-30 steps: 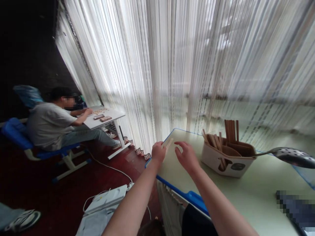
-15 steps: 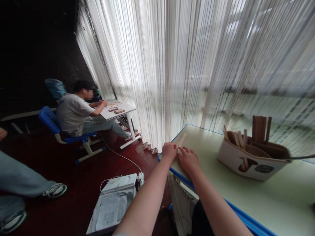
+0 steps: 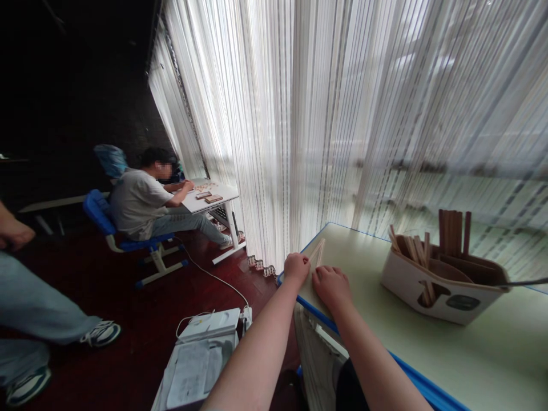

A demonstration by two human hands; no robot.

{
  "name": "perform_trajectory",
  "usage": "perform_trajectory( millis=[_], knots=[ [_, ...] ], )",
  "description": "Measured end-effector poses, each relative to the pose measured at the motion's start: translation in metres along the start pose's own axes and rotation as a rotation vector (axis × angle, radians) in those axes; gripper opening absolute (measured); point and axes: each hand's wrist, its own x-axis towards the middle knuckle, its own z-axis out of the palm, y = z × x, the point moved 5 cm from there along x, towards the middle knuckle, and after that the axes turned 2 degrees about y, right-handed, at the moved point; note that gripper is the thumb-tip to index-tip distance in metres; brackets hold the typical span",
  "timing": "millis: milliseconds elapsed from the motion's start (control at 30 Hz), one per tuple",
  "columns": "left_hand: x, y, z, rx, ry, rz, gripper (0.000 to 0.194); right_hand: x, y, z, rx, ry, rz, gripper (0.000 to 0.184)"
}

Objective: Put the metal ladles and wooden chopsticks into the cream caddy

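Two thin pale wooden sticks (image 3: 318,251), like chopsticks, lie at the far left corner of the green-topped table (image 3: 363,325). They meet at their far ends and spread toward me in a narrow V. My left hand (image 3: 297,269) is closed around the near end of the left stick at the table's edge. Just to its right, my right hand (image 3: 333,285) rests on the tabletop, fingers curled down over the near end of the other stick. Its fingertips are partly hidden. A small gap separates my hands.
A pale divided caddy (image 3: 445,285) on the right holds light sticks and dark brown chopsticks (image 3: 454,231). White string curtains (image 3: 325,114) hang behind. Left, a person (image 3: 139,200) sits at a white table (image 3: 225,191); another person's legs (image 3: 38,302) stand nearer. A box with papers (image 3: 194,365) is below.
My right hand has shifted slightly right, away from my left hand. The two sticks now spread wider at their near ends. The view has tilted a little, and the standing person's hand shows more.
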Motion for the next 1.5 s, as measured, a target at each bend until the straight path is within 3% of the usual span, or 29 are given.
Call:
perform_trajectory(
  millis=[167, 400, 600, 700, 767, 900, 1000, 1133, 1300, 1500],
  knots=[
    [-0.002, 0.003, -0.002, 0.005, -0.033, -0.004, 0.025, -0.002, 0.014, -0.003, -0.048, 0.046, 0.132, 0.027],
    [-0.002, 0.002, -0.001, -0.014, -0.014, -0.002, 0.023, -0.003, 0.05, -0.008, 0.025, -0.132, 0.376, 0.024],
    [-0.002, 0.0, 0.001, -0.103, 0.026, 0.003, 0.022, -0.018, 0.073, -0.01, 0.374, 0.102, 0.322, 0.036],
    [-0.001, 0.003, -0.007, -0.25, 0.152, -0.03, 0.032, -0.021, 0.072, -0.011, 0.521, 0.216, 0.243, 0.039],
    [0.002, 0.007, -0.013, -0.444, 0.219, -0.041, 0.036, -0.019, 0.068, -0.011, 0.549, 0.224, 0.182, 0.037],
    [0.012, 0.022, -0.016, -1.002, 0.105, -0.08, 0.039, -0.016, 0.063, -0.01, 0.569, 0.216, 0.091, 0.032],
    [0.018, 0.036, -0.022, -1.232, 0.014, -0.071, 0.031, -0.016, 0.063, -0.008, 0.577, 0.214, 0.069, 0.029],
    [0.017, 0.051, -0.033, -1.296, -0.022, -0.051, 0.028, -0.016, 0.068, -0.008, 0.551, 0.281, 0.096, 0.029],
    [0.007, 0.075, -0.051, -1.27, 0.031, 0.011, 0.029, -0.02, 0.067, -0.014, 0.521, 0.382, 0.071, 0.029],
    [-0.001, 0.111, -0.074, -1.162, 0.079, 0.106, 0.031, -0.025, 0.07, -0.042, 0.459, 0.512, 0.171, 0.034]
  ],
)
